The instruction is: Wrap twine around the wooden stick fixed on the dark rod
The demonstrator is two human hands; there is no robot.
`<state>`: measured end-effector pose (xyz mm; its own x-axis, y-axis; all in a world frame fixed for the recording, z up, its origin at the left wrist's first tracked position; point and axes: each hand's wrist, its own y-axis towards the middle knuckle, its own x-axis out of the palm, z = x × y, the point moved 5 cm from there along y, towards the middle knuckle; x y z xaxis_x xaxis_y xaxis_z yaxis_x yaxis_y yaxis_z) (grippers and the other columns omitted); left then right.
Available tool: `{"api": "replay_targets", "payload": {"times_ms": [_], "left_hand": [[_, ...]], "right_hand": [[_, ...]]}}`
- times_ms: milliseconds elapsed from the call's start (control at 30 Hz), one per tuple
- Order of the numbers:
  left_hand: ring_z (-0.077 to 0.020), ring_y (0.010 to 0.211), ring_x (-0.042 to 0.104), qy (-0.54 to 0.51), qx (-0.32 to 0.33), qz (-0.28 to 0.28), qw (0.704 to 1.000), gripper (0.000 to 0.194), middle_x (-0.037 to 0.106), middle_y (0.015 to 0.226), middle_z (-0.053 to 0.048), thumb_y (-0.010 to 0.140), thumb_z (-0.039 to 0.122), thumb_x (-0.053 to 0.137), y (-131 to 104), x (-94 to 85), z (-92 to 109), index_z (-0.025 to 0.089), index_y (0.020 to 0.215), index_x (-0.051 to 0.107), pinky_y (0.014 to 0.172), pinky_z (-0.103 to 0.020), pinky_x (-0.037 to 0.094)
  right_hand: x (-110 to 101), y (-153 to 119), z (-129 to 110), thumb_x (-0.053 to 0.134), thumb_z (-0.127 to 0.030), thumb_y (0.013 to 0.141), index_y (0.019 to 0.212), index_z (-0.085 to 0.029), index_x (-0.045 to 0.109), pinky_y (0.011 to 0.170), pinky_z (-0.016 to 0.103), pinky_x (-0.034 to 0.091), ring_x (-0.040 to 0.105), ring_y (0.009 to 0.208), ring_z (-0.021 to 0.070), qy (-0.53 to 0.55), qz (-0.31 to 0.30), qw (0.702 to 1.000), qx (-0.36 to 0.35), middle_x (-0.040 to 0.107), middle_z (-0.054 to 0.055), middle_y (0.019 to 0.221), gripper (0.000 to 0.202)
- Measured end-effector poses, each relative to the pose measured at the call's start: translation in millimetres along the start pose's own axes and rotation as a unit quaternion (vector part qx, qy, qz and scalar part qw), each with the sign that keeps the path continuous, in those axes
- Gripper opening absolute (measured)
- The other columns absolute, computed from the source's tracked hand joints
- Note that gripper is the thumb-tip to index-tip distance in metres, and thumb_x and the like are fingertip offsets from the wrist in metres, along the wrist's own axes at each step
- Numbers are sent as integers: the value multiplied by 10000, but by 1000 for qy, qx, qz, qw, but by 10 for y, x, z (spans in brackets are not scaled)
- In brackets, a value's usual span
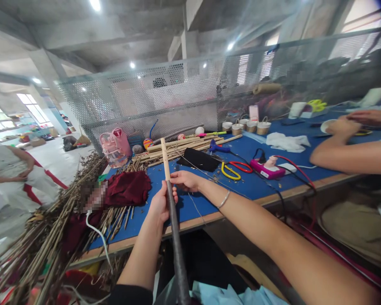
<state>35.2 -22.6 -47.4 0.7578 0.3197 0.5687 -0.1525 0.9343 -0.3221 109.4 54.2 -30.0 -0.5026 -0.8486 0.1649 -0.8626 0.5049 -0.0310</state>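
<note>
Dark-sleeved pale wooden stick (165, 159)

Bright and cool overall, lit by small glaring ceiling lamps (95, 4) at 11 and 1 o'clock and by daylight through pale, washed-out windows (34, 108) between 9 and 10. Hazy across the mesh panel (158, 93) from 12 to 2, darkening into a black corner with a violet-blue fringe at 2. Fairly clear near the center, on the left hand (160, 201), right hand (188, 181) and stick (166, 161). Stretched and smeared toward the edges, notably along the right forearm (292, 243) at 4. Deeply shadowed beneath the tabletop (247, 186) at 5. Pixelated in patches at 8 and 2.
</note>
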Motion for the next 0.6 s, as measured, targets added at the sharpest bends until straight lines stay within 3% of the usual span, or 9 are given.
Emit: {"api": "replay_targets", "payload": {"times_ms": [100,167,233,300,467,600], "left_hand": [[-59,448,495,120,144,53,981,299,564,619,12,708,391,677,-25,-60,117,137,821,566,413,-151,397],[-57,467,494,230,262,88,933,372,578,650,21,600,351,763,-89,-62,225,153,845,567,415,-146,369],[-82,507,536,285,314,98,900,394,603,673,3,568,327,779,-139,-40,262,152,856,577,453,-166,397],[-117,533,577,273,308,98,906,361,623,662,-19,604,336,749,-152,-27,238,146,863,584,479,-196,429],[-102,518,583,119,189,62,973,249,651,691,-51,694,331,672,-85,9,70,121,800,593,488,-200,461],[-97,554,589,68,136,34,988,209,651,735,-69,730,299,638,-59,27,10,113,809,587,534,-208,484]], "right_hand": [[-38,-15,-1,666,-361,711,881,-128,552,275,162,99,171,283,16,1,27,1000,-4,292,-120,378,310],[-35,-13,-15,664,-348,708,875,-119,561,273,168,100,193,278,16,-1,31,999,-10,333,-110,391,301],[-13,-7,-30,661,-345,711,862,-115,565,277,168,98,214,281,14,-1,27,1000,-14,371,-98,411,292],[14,-7,-34,662,-345,715,862,-116,564,287,161,96,203,290,10,12,19,1000,-11,344,-106,410,289],[35,-19,-11,665,-350,705,966,-122,563,309,144,115,257,322,15,52,6,999,-1,409,-86,452,361],[15,-10,8,661,-358,699,946,-119,562,316,138,126,288,325,15,57,14,998,-1,472,-63,477,358]]}}
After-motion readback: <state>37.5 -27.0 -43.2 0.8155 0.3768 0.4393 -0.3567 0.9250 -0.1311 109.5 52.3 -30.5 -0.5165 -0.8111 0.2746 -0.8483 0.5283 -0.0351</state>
